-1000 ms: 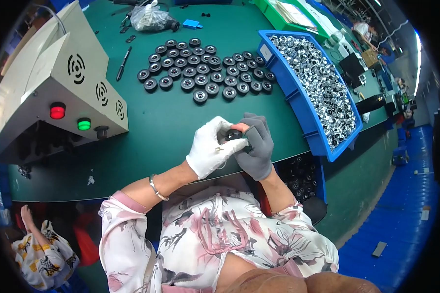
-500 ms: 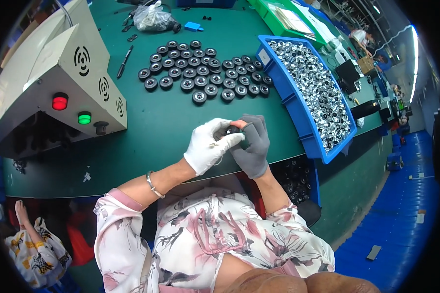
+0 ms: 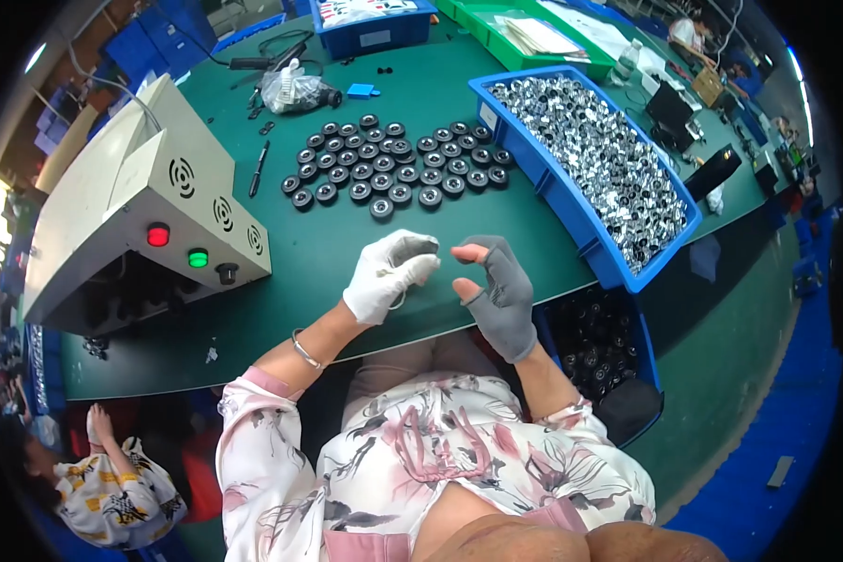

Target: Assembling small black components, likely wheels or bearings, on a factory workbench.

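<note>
My left hand [image 3: 384, 276], in a white glove, is closed with its fingertips round a small black round part [image 3: 428, 247], mostly hidden by the glove. To its right, my right hand [image 3: 498, 295] wears a grey glove with bare thumb and forefinger tips. Those two fingers stand apart with nothing between them. Both hands hover over the near side of the green table [image 3: 318, 281]. Beyond them, black wheel-like parts [image 3: 381, 208] with shiny centres lie in a loose group.
A blue tray [image 3: 585, 245] full of small shiny metal pieces stands to the right. Below the table edge, a blue bin [image 3: 654, 375] holds black round parts. At left is a cream machine [image 3: 140, 187] with red and green lights. A pen [image 3: 259, 169] lies near it.
My right hand has let go of the black part and moved away to the right, its fingers opening. The left hand keeps its grip. The whole view has shifted.
</note>
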A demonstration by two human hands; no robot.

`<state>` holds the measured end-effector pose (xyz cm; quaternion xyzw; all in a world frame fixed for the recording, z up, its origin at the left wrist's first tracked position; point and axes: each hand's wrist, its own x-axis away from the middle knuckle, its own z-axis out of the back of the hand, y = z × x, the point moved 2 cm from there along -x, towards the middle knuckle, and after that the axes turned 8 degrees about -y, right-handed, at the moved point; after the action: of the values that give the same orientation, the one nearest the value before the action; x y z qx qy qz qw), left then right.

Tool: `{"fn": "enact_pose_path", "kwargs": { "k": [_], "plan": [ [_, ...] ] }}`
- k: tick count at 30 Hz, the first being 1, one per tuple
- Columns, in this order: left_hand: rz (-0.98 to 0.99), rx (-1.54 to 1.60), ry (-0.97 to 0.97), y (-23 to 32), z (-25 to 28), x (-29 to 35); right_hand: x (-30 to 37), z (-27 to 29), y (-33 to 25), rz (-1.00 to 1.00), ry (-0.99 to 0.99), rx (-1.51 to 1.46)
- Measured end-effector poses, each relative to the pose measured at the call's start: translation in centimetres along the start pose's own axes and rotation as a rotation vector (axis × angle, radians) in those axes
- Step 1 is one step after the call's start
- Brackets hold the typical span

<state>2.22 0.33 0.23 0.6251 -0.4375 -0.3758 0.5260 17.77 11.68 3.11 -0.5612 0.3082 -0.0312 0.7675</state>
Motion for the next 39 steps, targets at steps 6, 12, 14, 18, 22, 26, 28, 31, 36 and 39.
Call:
{"fn": "enact_pose_path", "kwargs": {
  "k": [6, 12, 14, 18, 22, 26, 28, 31, 36, 39],
  "plan": [
    [-0.517, -0.938, -0.014, 0.5, -1.4, -0.3, -2.4, -0.7, -1.3, 0.258, -0.164, 0.513],
    [-0.375, -1.534, 0.015, -0.6, -1.4, -0.1, -2.8, -2.6, -0.5, 0.191, 0.030, 0.736],
    [-0.382, -1.524, 0.048, -0.8, -1.5, -0.1, -3.0, -2.7, -0.4, 0.139, -0.021, 0.772],
    [-0.412, -1.567, 0.014, -1.0, -1.3, -0.1, -3.5, -2.2, 0.3, 0.093, -0.220, 0.854],
    [-0.374, -1.620, -0.032, -0.8, -1.7, -0.3, -3.7, -1.6, 1.5, 0.143, -0.265, 0.819],
    [-0.441, -1.524, 0.010, -1.0, -1.6, -0.3, -3.6, -2.0, 1.2, 0.216, -0.246, 0.716],
    [-0.439, -1.495, 0.005, -0.9, -1.4, -0.4, -3.6, -1.9, 1.1, 0.225, -0.248, 0.673],
    [-0.494, -1.355, -0.102, 0.0, -1.7, -0.4, -3.9, -0.5, 1.8, 0.129, -0.231, 0.243],
    [-0.030, 0.009, -0.069, -0.6, -1.0, -0.7, -3.3, 0.8, 3.1, -0.192, -0.038, 0.030],
    [0.016, 0.182, -0.038, -0.4, -0.8, -0.6, -3.1, 0.1, 2.8, -0.170, -0.161, 0.104]
  ]
}}
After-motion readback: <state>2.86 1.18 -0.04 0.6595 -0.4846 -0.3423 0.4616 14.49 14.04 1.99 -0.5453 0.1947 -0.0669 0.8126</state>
